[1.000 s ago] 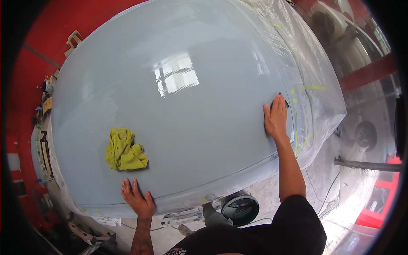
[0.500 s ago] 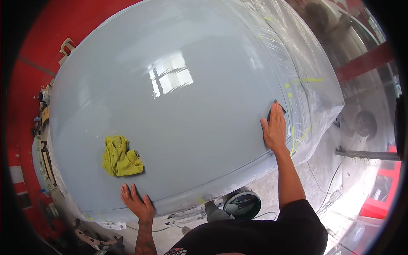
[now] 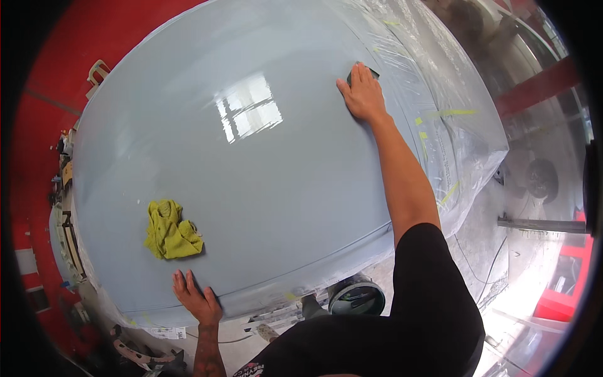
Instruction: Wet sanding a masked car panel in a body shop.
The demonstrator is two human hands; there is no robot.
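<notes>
My right hand (image 3: 362,94) is pressed over a small dark green pad (image 3: 371,75) on a glossy grey-blue vehicle panel (image 3: 279,182), near its upper right edge; its fingers lie together on the pad. My left hand (image 3: 196,295) rests on the panel's near edge at lower left, fingers apart, holding nothing. A crumpled yellow-green cloth (image 3: 173,232) lies just above my left hand. A window's reflection shows in the panel's middle.
Clear plastic sheeting (image 3: 471,151) with yellow tape borders the panel on the right. A bucket (image 3: 355,300) stands below the near edge. A metal rail (image 3: 541,226) is at the right. A chair (image 3: 97,71), red wall (image 3: 53,75) and assorted items line the left.
My right hand has moved far up the panel and slightly left with the dark pad. My left hand stays at the near edge. The view has shifted slightly.
</notes>
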